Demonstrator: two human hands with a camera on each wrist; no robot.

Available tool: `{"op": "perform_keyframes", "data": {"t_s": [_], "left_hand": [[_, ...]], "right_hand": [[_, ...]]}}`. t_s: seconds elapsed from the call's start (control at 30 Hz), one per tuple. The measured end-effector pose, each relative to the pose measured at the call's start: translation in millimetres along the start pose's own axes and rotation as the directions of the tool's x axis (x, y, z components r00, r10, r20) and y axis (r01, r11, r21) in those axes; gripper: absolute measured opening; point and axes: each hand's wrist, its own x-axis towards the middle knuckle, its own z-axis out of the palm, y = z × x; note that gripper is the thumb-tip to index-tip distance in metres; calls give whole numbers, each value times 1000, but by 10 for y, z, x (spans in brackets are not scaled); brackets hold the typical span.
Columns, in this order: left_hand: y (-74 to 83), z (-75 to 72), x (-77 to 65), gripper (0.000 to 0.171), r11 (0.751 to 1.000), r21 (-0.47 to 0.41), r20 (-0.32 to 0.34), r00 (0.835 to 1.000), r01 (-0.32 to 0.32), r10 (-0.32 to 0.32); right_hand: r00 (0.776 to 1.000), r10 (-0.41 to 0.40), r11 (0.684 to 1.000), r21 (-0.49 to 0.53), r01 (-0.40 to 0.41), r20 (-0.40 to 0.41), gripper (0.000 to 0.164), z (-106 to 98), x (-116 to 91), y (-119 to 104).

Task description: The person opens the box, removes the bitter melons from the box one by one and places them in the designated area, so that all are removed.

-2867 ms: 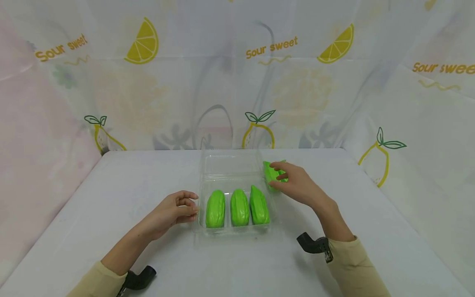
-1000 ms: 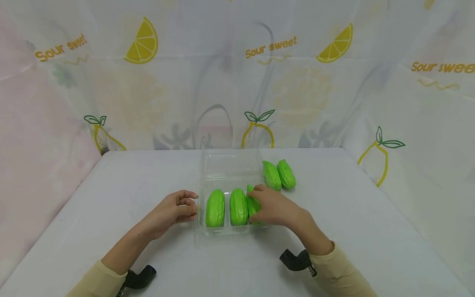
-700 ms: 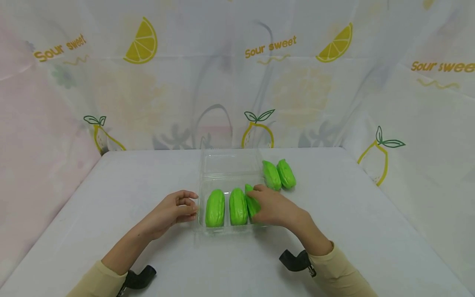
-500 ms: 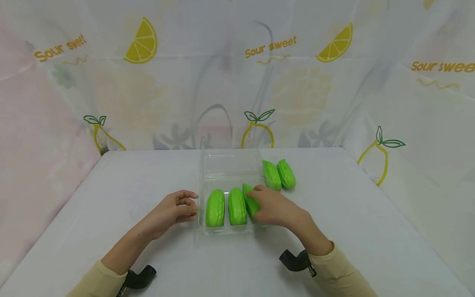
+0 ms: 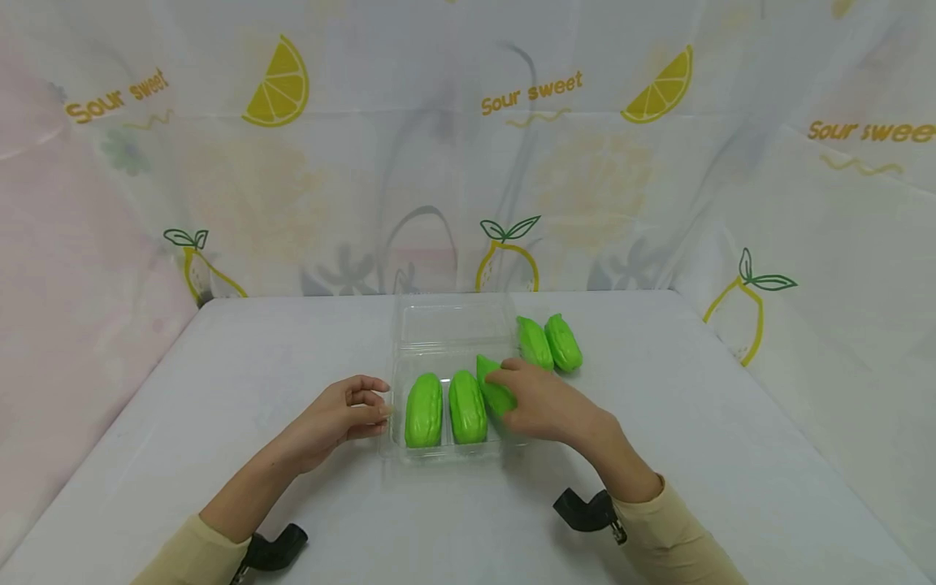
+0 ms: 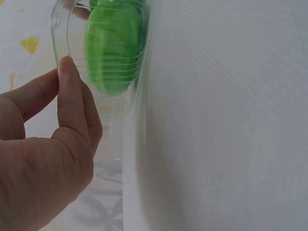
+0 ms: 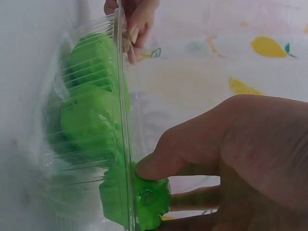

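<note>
My left hand (image 5: 351,414) pinches the left rim of a clear plastic clamshell box (image 5: 420,457) between thumb and finger; the left wrist view shows the fingertips on that rim. Inside the box lie two green, ridged star fruits, one at the left (image 5: 424,410) and one in the middle (image 5: 468,408). Over the right part, my right hand (image 5: 548,398) grips a third star fruit (image 5: 496,388), thumb and fingers round it. It is tilted, pointed end away from me, and rises past the rim in the right wrist view. My palm hides part of it.
Two more green star fruits, one nearer the box (image 5: 535,343) and one further right (image 5: 564,343), lie side by side at the back right. The box's lid (image 5: 457,325) lies folded back behind it. A printed cloth (image 5: 468,162) hangs behind the white table (image 5: 292,341).
My right hand has come from the two star fruits at the back to the one at the box's right and taken hold. That fruit has moved left and up; the left hand stays.
</note>
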Motion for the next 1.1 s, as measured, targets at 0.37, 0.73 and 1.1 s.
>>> {"op": "perform_keyframes", "data": {"t_s": [0.37, 0.73, 1.1], "left_hand": [[5, -14, 0, 50, 1000, 9, -5, 1000, 4, -4], [0, -21, 12, 53, 1000, 5, 2, 1000, 2, -2], [-20, -17, 13, 53, 1000, -3, 17, 1000, 4, -4]], "right_hand": [[998, -30, 999, 34, 32, -50, 58, -175, -19, 97], [985, -15, 998, 53, 24, -171, 53, -316, 10, 316], [964, 21, 992, 126, 13, -265, 54, -327, 28, 582]]}}
